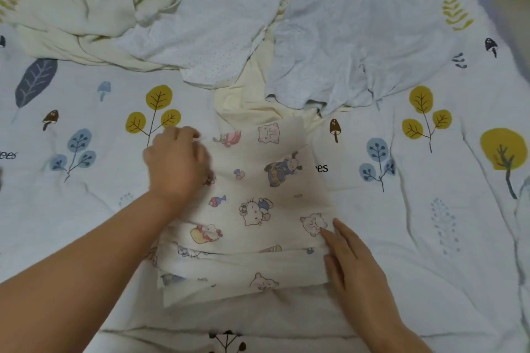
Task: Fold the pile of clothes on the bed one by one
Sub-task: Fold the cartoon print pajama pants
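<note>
Pressing down flat with the right hand [348, 259], fingers stretched out and open, on the right edge of the cartoon cloth [252, 209]. Curling the left hand [176, 162] over the far left edge of the same cloth; blurry there, so cannot tell if pinching the edge or only pushing on it.

Lying right in the middle of the bed sheet [430, 238], close to the body, already doubled over into a few layers, with loose layers peeking out along the near side. Looks like a fold partly done, not the start.

Waiting farther up: the pile of clothes [229, 23], all crumpled, with a cream piece [66, 8] on the left, a dotted white piece [218, 34] in the middle and a pale blue piece [358, 37] on the right. Touching the top of the cartoon cloth with a bit of cream fabric. Lots left to fold, so probably early or midway in the job.

Next, most likely: smoothing out the bumps, lining up the edges, then bringing one side over to make a small neat square. Needs a gentle hold on the corners, and a steady press so the layers do not slide apart.
</note>
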Available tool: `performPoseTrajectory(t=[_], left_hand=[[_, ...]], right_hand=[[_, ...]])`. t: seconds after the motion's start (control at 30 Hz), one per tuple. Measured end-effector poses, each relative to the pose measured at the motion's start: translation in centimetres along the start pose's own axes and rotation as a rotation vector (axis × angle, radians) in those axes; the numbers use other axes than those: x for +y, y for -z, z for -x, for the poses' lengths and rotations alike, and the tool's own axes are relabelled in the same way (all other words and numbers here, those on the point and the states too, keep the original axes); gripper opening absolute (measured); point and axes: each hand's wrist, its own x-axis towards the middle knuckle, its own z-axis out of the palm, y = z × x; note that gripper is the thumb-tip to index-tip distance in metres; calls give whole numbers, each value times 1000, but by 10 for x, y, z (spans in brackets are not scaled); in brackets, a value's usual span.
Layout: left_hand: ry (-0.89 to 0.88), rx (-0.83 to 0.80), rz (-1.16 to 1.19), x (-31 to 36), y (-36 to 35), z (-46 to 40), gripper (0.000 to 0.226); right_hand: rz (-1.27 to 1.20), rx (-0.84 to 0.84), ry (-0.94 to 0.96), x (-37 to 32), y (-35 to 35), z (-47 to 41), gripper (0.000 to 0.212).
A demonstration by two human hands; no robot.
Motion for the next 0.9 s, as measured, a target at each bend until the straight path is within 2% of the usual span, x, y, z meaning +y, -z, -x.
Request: performPoseTrajectory(t=[0.07, 0.13, 0.23, 0.33, 0.43, 0.53, 0.6, 0.77, 0.83, 0.9], left_hand=[[-197, -30, 69, 30, -7, -4, 28], [-314, -94, 107, 60, -18, -10, 32], [-262, -177, 87, 89, -40, -22, 30], [-127, -89, 139, 95, -52, -41, 26], [60, -16, 205, 85, -50, -62, 25], [8, -76, 163, 87, -51, -58, 28], [-68, -60, 87, 95, -48, -46, 29], [-345, 71, 66, 79, -28, 7, 50], [-470, -38, -67, 59, -29, 37, 59], [-537, -223, -259, 23, -32, 55, 66]], right_hand=[[-15, 28, 14, 3, -1, -2, 43], [1, 60, 43, 5, -2, -5, 41], [-9, 104, 107, 8, 1, -13, 32], [-13, 190, 209, 20, 4, -15, 20], [-30, 291, 236, 35, 4, -3, 22], [34, 201, 250, 38, 0, 6, 18], [28, 134, 192, 32, 2, 4, 14], [-102, 276, -103, -9, 11, -28, 50], [-64, 261, -111, -31, 2, -49, 58], [83, 75, -17, -41, -13, -62, 66]])
